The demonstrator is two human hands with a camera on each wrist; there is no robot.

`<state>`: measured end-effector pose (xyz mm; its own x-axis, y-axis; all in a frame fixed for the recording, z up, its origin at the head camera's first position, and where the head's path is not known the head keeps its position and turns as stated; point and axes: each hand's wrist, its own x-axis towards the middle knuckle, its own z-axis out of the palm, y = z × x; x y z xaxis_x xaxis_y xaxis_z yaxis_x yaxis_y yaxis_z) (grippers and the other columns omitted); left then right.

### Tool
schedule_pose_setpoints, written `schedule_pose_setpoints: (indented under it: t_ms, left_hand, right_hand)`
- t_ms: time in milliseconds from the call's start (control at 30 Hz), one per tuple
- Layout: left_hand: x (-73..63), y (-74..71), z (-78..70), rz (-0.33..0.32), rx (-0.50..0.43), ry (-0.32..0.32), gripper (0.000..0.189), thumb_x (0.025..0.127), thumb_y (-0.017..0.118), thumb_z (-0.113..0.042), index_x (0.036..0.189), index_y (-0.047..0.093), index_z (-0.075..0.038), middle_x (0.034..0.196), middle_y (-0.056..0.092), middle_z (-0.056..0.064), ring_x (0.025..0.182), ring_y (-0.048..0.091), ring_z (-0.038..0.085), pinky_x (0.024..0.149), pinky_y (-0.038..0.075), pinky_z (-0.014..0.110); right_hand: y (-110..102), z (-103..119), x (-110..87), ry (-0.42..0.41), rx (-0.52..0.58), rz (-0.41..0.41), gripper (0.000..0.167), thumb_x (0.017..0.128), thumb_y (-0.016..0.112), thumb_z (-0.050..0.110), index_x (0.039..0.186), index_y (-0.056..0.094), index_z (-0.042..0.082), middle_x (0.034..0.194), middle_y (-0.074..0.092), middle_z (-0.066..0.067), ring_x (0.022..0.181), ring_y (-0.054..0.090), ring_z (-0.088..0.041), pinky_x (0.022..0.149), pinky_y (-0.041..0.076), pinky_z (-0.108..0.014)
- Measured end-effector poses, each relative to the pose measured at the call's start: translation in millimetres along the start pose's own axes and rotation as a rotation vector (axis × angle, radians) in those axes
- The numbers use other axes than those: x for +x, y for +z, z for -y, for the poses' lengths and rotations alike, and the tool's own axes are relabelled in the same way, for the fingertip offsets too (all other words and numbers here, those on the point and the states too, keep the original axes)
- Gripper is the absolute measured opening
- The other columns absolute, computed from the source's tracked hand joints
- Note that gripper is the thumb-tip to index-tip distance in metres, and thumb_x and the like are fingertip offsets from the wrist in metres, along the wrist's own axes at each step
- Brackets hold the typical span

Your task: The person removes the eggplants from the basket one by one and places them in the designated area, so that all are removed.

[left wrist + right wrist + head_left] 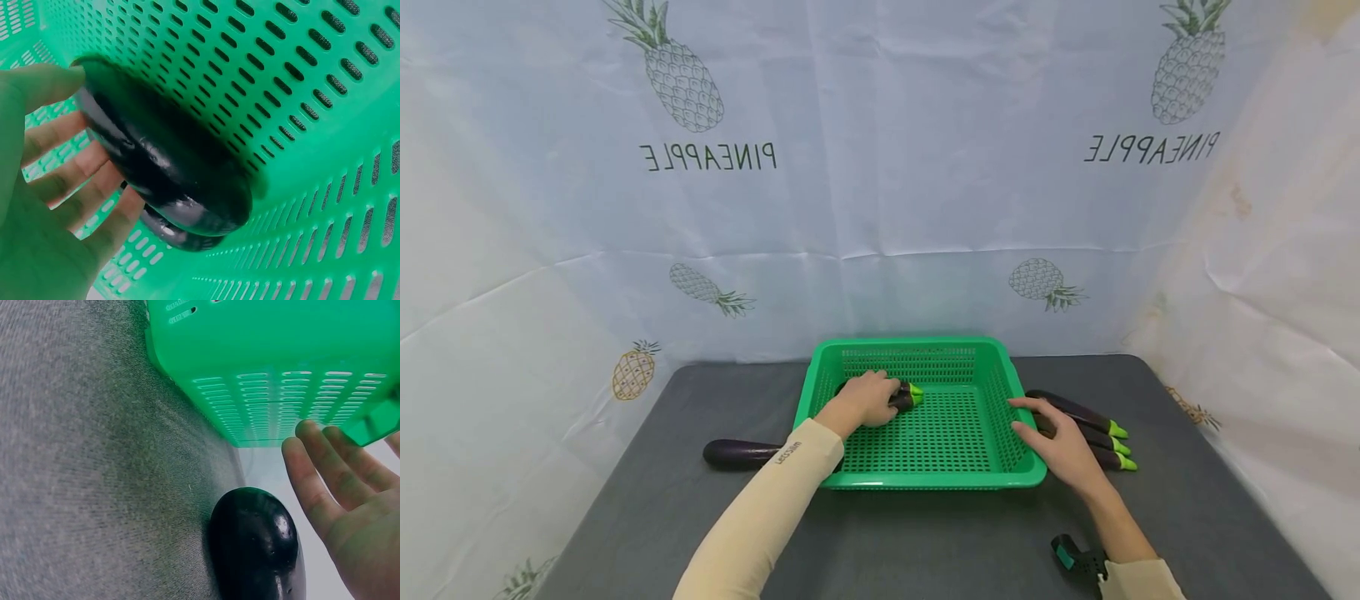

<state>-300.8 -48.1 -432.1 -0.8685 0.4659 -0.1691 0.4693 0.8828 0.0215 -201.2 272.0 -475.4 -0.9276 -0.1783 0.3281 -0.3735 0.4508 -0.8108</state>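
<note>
A green plastic basket [925,481] with slotted walls stands on the dark grey table. Inside it, on the left, two dark purple eggplants [904,402] with green stem ends lie side by side. My left hand [867,398] reaches in from above and holds the upper eggplant [169,150], thumb on one side and fingertips hidden behind it. At the basket's right rim, my right hand [1060,442] touches with extended, spread fingers [334,469]. Under and beside that hand lie three more eggplants [1086,414], stems pointing right. One rounded eggplant end [255,534] shows below the right fingers.
Left of the basket another eggplant [739,454] lies on the table [925,550], its right end hidden by my left sleeve. A black strap device [1075,557] sits at my right wrist. White cloth [917,208] with pineapple prints hangs behind and at the sides.
</note>
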Motion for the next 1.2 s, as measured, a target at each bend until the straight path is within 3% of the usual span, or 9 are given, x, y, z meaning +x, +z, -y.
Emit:
schedule_pose_setpoints:
  t_ms: [100, 233, 333, 500, 867, 1200]
  left_hand:
    - [1.6, 4.3, -0.4, 0.015, -0.007, -0.012, 0.035, 0.102, 0.064, -0.034, 0.133, 0.062, -0.019, 0.126, 0.059, 0.006, 0.112, 0.059, 0.024, 0.085, 0.051, 0.041]
    - [1.2, 6.7, -2.6, 0.033, 0.000, -0.003, 0.019, 0.100, 0.067, -0.034, 0.114, 0.062, -0.022, 0.104, 0.056, 0.000, 0.088, 0.054, 0.017, 0.074, 0.047, 0.036]
    - [0.4, 6.3, -4.5, 0.050, 0.012, 0.016, 0.015, 0.100, 0.067, -0.033, 0.108, 0.060, -0.023, 0.096, 0.054, -0.003, 0.081, 0.049, 0.014, 0.069, 0.044, 0.033]
    - [-2.8, 1.4, -5.2, 0.058, 0.037, 0.052, 0.014, 0.099, 0.068, -0.033, 0.106, 0.059, -0.024, 0.095, 0.054, -0.003, 0.080, 0.049, 0.014, 0.068, 0.044, 0.032]
    - [-11.2, -23.8, -3.3, -0.057, 0.007, 0.180, 0.014, 0.098, 0.067, -0.032, 0.107, 0.061, -0.024, 0.097, 0.049, -0.002, 0.081, 0.047, 0.016, 0.067, 0.043, 0.030]
    - [-26.7, -49.0, -2.4, -0.100, -0.038, 0.215, 0.015, 0.099, 0.067, -0.025, 0.114, 0.067, -0.023, 0.099, 0.050, -0.001, 0.084, 0.048, 0.017, 0.071, 0.044, 0.031]
  right_hand:
    - [0.7, -0.8, -0.7, -0.003, 0.002, -0.001, 0.039, 0.103, 0.062, 0.015, 0.142, 0.058, 0.010, 0.141, 0.056, -0.013, 0.119, 0.053, 0.001, 0.090, 0.051, -0.026]
    - [1.8, -1.7, -1.2, 0.000, 0.003, 0.003, 0.039, 0.104, 0.062, 0.016, 0.142, 0.058, 0.010, 0.141, 0.056, -0.013, 0.119, 0.053, 0.003, 0.090, 0.051, -0.026]
    - [2.4, -1.8, -1.3, -0.002, 0.006, 0.005, 0.039, 0.104, 0.062, 0.016, 0.142, 0.058, 0.010, 0.142, 0.055, -0.014, 0.119, 0.052, 0.004, 0.091, 0.051, -0.026]
    - [2.7, -1.6, -1.2, -0.006, 0.006, 0.008, 0.039, 0.104, 0.061, 0.016, 0.142, 0.057, 0.009, 0.143, 0.054, -0.015, 0.119, 0.053, 0.004, 0.091, 0.051, -0.026]
    - [2.2, 0.3, -1.0, -0.012, 0.006, 0.000, 0.039, 0.104, 0.062, 0.014, 0.142, 0.058, 0.009, 0.142, 0.055, -0.016, 0.115, 0.056, 0.001, 0.086, 0.052, -0.027]
    - [1.3, 0.3, -0.8, -0.003, 0.017, 0.006, 0.040, 0.104, 0.062, 0.015, 0.142, 0.057, 0.009, 0.143, 0.054, -0.017, 0.108, 0.058, 0.002, 0.081, 0.053, -0.029]
